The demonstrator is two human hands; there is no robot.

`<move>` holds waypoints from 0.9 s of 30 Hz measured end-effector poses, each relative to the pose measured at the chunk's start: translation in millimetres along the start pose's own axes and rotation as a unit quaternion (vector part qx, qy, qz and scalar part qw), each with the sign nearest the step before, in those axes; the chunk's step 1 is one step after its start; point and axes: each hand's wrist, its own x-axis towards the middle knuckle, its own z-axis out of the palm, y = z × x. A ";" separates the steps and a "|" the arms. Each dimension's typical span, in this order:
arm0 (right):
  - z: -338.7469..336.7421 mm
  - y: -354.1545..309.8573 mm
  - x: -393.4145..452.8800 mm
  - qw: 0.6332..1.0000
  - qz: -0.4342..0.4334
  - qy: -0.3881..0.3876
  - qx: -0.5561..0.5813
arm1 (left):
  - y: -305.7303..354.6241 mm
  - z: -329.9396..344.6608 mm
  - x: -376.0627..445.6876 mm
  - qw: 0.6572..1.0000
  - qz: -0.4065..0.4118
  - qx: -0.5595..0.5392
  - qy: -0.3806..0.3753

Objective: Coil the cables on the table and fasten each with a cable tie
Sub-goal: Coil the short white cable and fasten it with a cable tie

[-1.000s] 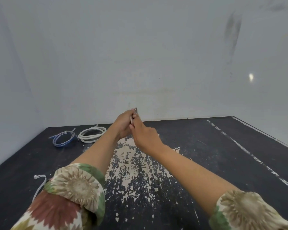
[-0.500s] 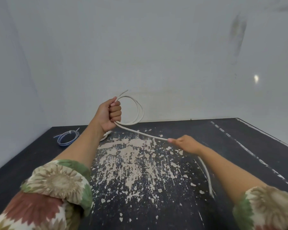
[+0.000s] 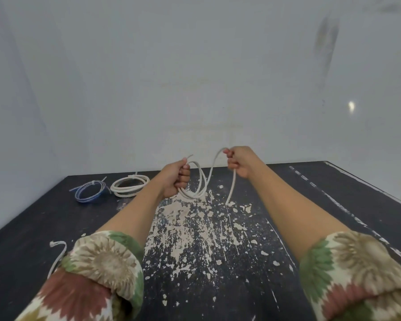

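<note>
Seen from a head-worn camera looking down, two bare forearms in rolled floral sleeves (image 3: 107, 262) reach out over a black table (image 3: 333, 205) whose paint has flaked away in a pale, speckled patch at the centre. The left hand (image 3: 175, 179) is a fist, its fingers (image 3: 184, 174) curled tight around a gathered bundle of a smooth, round, off-white cable (image 3: 200, 181); the loops hang from the fist as rough ovals standing nearly upright, their lowest curve close above the table, and one short cut end pokes up and to the right past the thumb. From the loops the cable climbs to the right in an arch to the right hand (image 3: 239, 162), held slightly higher and near the left, with its fingers (image 3: 229, 158) curled around the cable at the top of the arch (whether the thumb presses on it cannot be told). Below that hand the free length drops almost straight down, leaning a little left, and its end meets the flaked paint. At the far left of the table lie two finished flat coils just beside each other: a blue cable coil (image 3: 89, 192) and a thicker white cable coil (image 3: 129, 185), each cinched by a thin pale tie with a projecting tail. At the near left edge, a loose white plastic cable tie (image 3: 58, 256) curves out from behind the left sleeve.
</note>
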 end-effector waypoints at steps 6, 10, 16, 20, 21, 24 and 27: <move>52.6 0.9 -22.9 0.971 -0.108 -0.064 -0.205 | -3.6 12.0 5.8 1.000 0.006 -0.012 0.011; 70.6 20.7 -43.9 0.893 -0.238 -0.085 -0.373 | 0.6 13.1 7.8 0.999 0.038 -0.008 0.009; 52.4 72.5 -55.7 0.677 -0.444 -0.061 -0.584 | 17.1 5.7 6.7 0.995 0.063 -0.065 0.033; 24.5 94.9 -52.8 0.632 -0.484 -0.087 -0.598 | 20.1 -0.2 4.9 0.992 0.066 -0.107 0.016; 18.4 98.3 -50.5 0.619 -0.487 -0.086 -0.610 | 20.2 -0.8 4.5 0.990 0.071 -0.119 0.015; 5.2 106.6 -42.0 0.615 -0.451 -0.104 -0.639 | 20.5 -0.5 3.4 0.985 0.088 -0.145 0.017; -4.6 112.9 -31.7 0.607 -0.417 -0.113 -0.667 | 22.0 0.2 3.3 0.985 0.082 -0.150 0.005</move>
